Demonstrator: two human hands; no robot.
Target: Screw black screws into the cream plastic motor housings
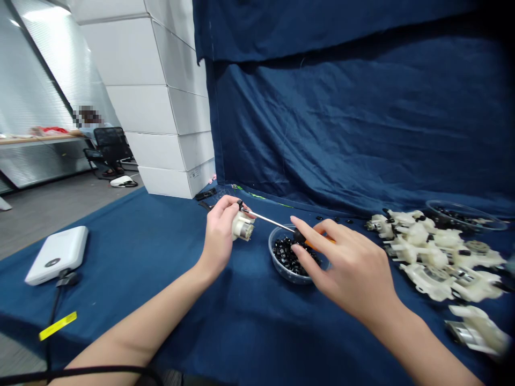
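Above navy cloth [241, 332], L hand [219, 236] curled shut round small motor unit [243, 226]; R hand [346, 271], thumb + fingers slightly apart, pinching orange-handled screwdriver [267, 220], steel tip at motor's top. Clear bowl [277, 231] of black parts just below R hand, cream gearbox housings [426, 252] piled to right. Yellow cable tag [58, 325], any print unreadable.

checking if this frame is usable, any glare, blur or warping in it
In the head view, glare washes the striped grey wall at top left, wide-angle warping makes the stacked white boxes lean, the blue cloth backdrop darkens toward the right edge, and the white plastic housing at lower right goes soft, while the screwdriver shaft and the motor in the left hand look fairly sharp
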